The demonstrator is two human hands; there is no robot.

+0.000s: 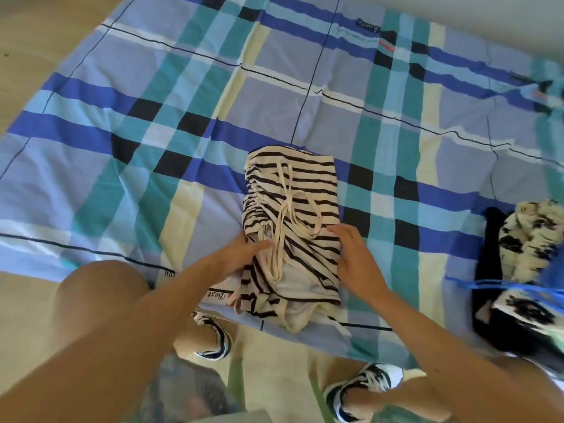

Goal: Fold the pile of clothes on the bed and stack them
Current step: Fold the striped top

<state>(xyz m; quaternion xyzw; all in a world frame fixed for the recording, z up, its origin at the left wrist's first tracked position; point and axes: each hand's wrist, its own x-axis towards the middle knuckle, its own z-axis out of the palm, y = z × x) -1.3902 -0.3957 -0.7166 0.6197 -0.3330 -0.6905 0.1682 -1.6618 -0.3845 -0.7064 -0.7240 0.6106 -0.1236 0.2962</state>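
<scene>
A cream garment with black stripes (305, 190) lies folded lengthwise on the plaid bed sheet (152, 132), its cream drawstrings looped on top. Its near end is rumpled and hangs over the bed's front edge. My left hand (241, 254) rests on the garment's left side with fingers pressing on the cloth. My right hand (354, 257) lies flat along its right edge, fingers pointing away from me. At the right edge of the bed sits a pile of clothes (518, 270): a black piece and a cream-and-black patterned piece, with a blue cord across them.
The sheet spreads wide to the left and behind the garment. The wooden floor (27, 300) shows to the left and below. My knees and two black-and-white shoes (363, 389) are at the bed's front edge.
</scene>
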